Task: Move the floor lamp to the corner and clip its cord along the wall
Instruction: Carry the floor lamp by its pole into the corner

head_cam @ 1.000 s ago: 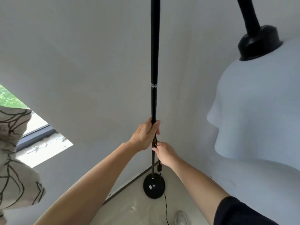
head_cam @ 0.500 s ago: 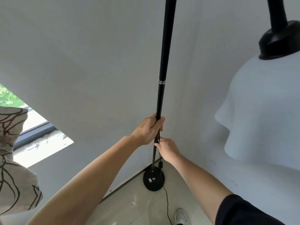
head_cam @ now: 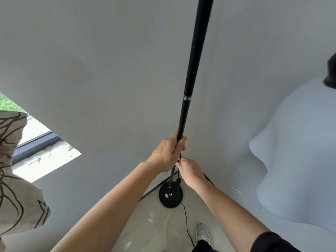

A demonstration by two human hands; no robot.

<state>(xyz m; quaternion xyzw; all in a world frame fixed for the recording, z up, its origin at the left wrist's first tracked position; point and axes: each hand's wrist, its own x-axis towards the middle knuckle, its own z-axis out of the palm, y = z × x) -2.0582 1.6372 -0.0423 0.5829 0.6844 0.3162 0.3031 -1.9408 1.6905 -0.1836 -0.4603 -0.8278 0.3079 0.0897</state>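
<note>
The floor lamp's black pole [head_cam: 194, 66] rises through the middle of the view, leaning right toward the top. Its round black base [head_cam: 170, 196] rests on the floor in the corner where two white walls meet. My left hand [head_cam: 168, 153] is wrapped around the pole. Just below it, my right hand [head_cam: 189, 171] grips the pole's lower part, and whether it also pinches the cord I cannot tell. The white lampshade [head_cam: 300, 160] with its black cap [head_cam: 331, 75] hangs at the right. A thin black cord [head_cam: 187, 222] with an inline switch [head_cam: 177, 181] runs from the base across the floor toward me.
A patterned beige curtain [head_cam: 16, 171] hangs at the left beside a window sill [head_cam: 45, 160]. My white shoe [head_cam: 203, 232] stands on the pale floor right of the cord. The baseboard [head_cam: 151, 191] runs along the left wall into the corner.
The pole has tilted further right at the top and the shade has shifted toward the right edge of view. Both hands keep their hold on the pole, and the base stays in the corner.
</note>
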